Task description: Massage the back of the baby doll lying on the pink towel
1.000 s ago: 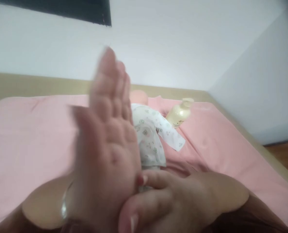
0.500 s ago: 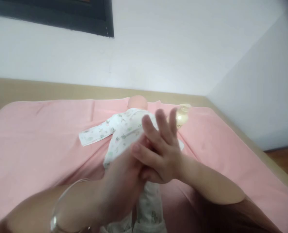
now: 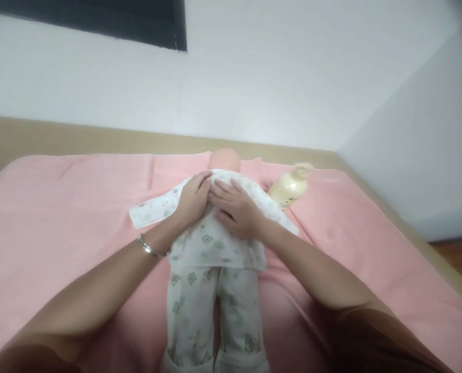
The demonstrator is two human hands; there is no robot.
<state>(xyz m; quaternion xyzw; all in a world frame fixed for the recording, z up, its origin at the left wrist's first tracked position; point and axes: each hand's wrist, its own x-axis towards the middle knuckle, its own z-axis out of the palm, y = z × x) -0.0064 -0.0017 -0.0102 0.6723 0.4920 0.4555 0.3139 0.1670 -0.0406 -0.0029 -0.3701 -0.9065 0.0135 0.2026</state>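
Observation:
A baby doll [image 3: 219, 246] in white printed top and trousers lies on a pink sheet [image 3: 59, 217], its bald head away from me. No facial features show on the head, so it seems to lie face down. My left hand [image 3: 195, 199], with a silver bangle on the wrist, rests flat on the upper part of the doll's top. Beside it my right hand [image 3: 236, 210] lies palm down on the same top, fingers spread and pointing left. The fingertips of both hands are close together or touching. Neither hand grips anything.
A pale yellow pump bottle [image 3: 290, 187] leans or lies by the doll's right-hand sleeve. Behind the sheet runs a tan surface edge [image 3: 98, 140], then a white wall [image 3: 254, 77] with a dark frame [image 3: 137, 26] at upper left.
My hands were pressed together in the air above the doll. They have parted and moved forward and down onto its upper body. The doll and bottle have stayed in place.

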